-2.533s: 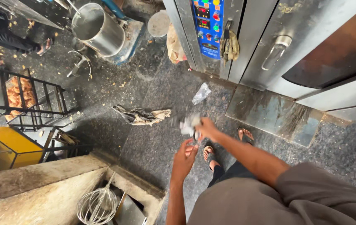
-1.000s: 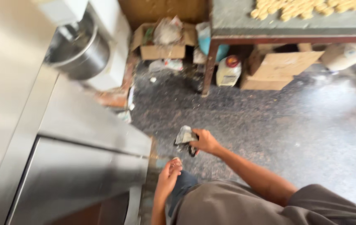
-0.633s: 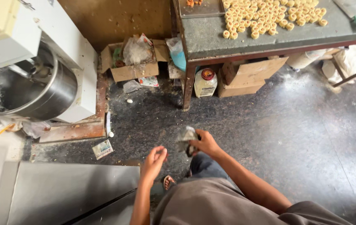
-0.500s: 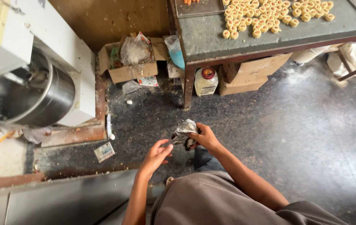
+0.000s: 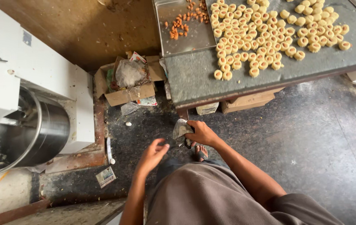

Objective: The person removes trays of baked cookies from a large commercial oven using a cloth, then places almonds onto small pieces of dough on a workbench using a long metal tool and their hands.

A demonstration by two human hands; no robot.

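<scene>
From the head view, the right hand (image 5: 203,133) pinches a crumpled grey wrapper (image 5: 181,128) between thumb and fingers, holding it low over the dark floor (image 5: 319,141), just in front of the worktop (image 5: 228,85) edge. The left hand (image 5: 151,156) hangs beside it, empty, fingers loosely spread and curled, near the wrapper but not touching it. A sandalled foot (image 5: 201,152) shows beneath the right hand.

On the worktop lie rows of small pale biscuits (image 5: 269,37) and a metal tray (image 5: 184,25) with a few brown nuts. Under it sit cardboard boxes (image 5: 130,85) stuffed with scraps. A mixer (image 5: 23,121) with a steel bowl stands to the left.

I'd judge the carrying step is in hand: the wrapper is gripped and lifted. Any next move calls for a firm pinch, as the wrapper looks light and floppy.
</scene>
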